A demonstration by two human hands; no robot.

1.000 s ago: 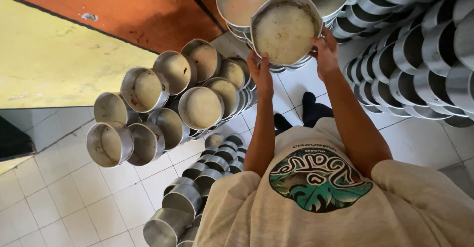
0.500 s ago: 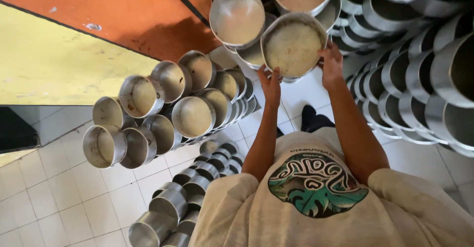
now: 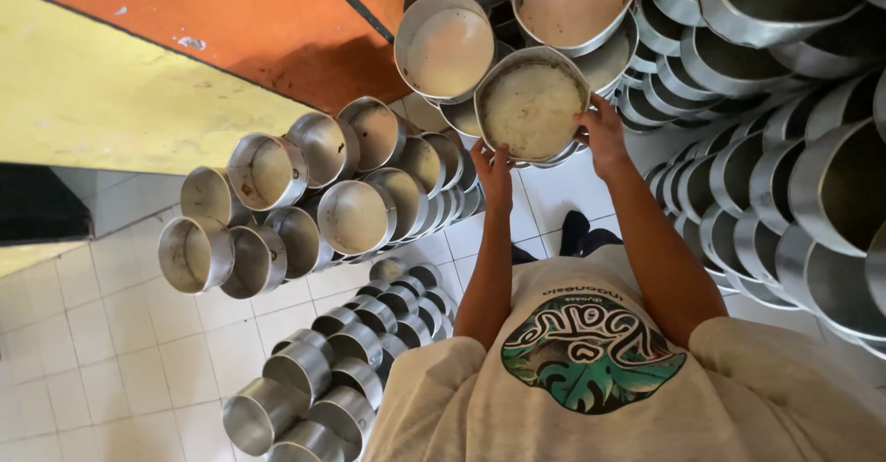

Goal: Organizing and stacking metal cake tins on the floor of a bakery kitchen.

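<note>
Floor: white square tiles [image 3: 83, 351], seen from above.
Wall: orange band [image 3: 249, 19] over a yellow band [image 3: 101, 93].
Pot stacks: rows of aluminium pots [image 3: 355, 213] lying on their sides on the left, more stacks [image 3: 794, 194] on the right; they look empty.
Held pot: a round aluminium pot [image 3: 531, 107], pale whitish inside, just in front of other stacked pots.
Left hand [image 3: 494, 168]: fingers spread, pressed on the pot's lower left rim.
Right hand [image 3: 604, 134]: fingers spread, gripping its right rim.

White tiled floor [image 3: 111, 360] carries stacked metal pots [image 3: 314, 213].
</note>
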